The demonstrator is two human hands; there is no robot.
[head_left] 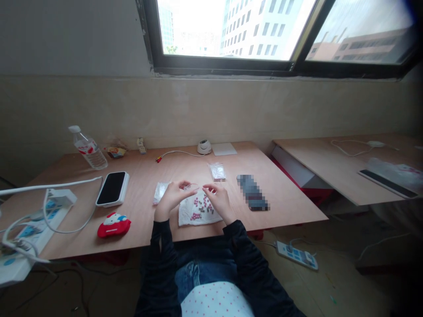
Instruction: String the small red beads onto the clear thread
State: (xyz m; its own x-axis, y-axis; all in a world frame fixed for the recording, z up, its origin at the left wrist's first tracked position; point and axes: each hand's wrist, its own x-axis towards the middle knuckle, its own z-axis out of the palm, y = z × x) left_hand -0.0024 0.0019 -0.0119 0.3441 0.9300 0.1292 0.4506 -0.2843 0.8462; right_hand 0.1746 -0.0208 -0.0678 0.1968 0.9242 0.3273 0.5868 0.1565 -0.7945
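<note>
My left hand (172,197) is over the left edge of a white cloth (198,213), and its fingertips pinch a small clear packet with red inside (187,186). My right hand (220,202) rests above the cloth's right side, fingertips pointing left toward that packet. Whether those fingertips hold anything is too small to tell. Several small pink and silver pieces lie on the cloth (201,207). A clear plastic bag (160,192) lies just left of my left hand. Another small bag of pieces (217,171) lies beyond the cloth.
On the wooden table (185,165) are a pixelated object (253,192), a phone (111,188), a red pouch (114,224), a water bottle (88,147) and a white dome camera (204,146). Cables and a power strip (33,233) occupy the left end.
</note>
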